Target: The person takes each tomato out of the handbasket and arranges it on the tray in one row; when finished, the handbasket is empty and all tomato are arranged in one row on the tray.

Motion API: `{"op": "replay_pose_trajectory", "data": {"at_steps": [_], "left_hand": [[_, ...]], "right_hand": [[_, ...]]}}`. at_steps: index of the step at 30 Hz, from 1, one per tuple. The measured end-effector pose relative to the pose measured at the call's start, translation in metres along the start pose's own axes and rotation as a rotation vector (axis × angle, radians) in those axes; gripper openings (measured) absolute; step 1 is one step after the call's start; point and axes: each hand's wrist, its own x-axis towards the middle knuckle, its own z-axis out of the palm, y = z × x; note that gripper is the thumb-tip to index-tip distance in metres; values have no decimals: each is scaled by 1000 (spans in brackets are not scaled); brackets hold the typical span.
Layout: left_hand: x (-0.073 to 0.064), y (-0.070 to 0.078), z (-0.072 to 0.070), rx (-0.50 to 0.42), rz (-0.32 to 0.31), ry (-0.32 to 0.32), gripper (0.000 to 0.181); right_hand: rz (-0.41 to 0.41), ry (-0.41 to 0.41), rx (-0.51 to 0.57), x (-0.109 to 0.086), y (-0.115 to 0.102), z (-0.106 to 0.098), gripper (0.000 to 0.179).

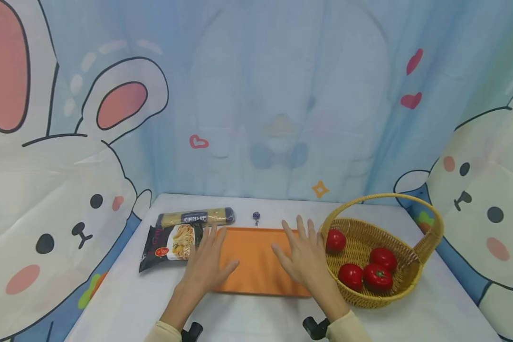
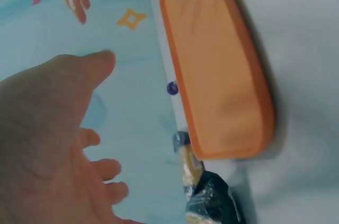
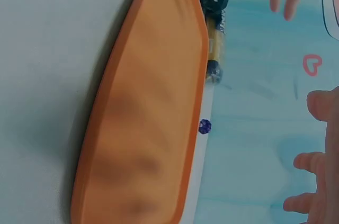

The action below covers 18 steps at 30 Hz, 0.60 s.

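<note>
An orange tray [image 1: 256, 261] lies on the white table between my two hands. My left hand [image 1: 206, 266], fingers spread and straight, hovers over the tray's left end and overlaps the black noodle packet [image 1: 162, 247] in the head view. Over the tray's right end hangs my right hand [image 1: 303, 259], also with spread fingers and nothing held. Both wrist views show the hands raised above the tray, palms facing inward. Beside the right hand stands a yellow wicker basket [image 1: 403, 289] with a tall handle, holding several red tomatoes [image 1: 378, 278].
Behind the black packet lies a clear pack of spaghetti [image 1: 215, 216] with a dark label. A small dark-blue ball trinket [image 1: 256, 216] sits just past the tray's far edge. A blue cartoon curtain [image 1: 256, 118] hangs behind the table.
</note>
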Motion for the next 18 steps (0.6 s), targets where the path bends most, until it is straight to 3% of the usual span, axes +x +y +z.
{"op": "replay_pose_trajectory", "data": {"at_steps": [4, 6, 13, 18], "left_hand": [[-15, -11, 0, 24, -7, -97, 99], [-21, -18, 3, 42, -12, -113, 100], [-36, -38, 18, 134, -19, -35, 100], [-44, -44, 26, 99, 9, -7, 93]], "right_hand": [[-7, 8, 8, -4, 0, -1, 74], [-11, 10, 12, -6, -1, -1, 74], [-26, 11, 5, -12, 0, 1, 72], [-43, 24, 6, -14, 3, 3, 71]]}}
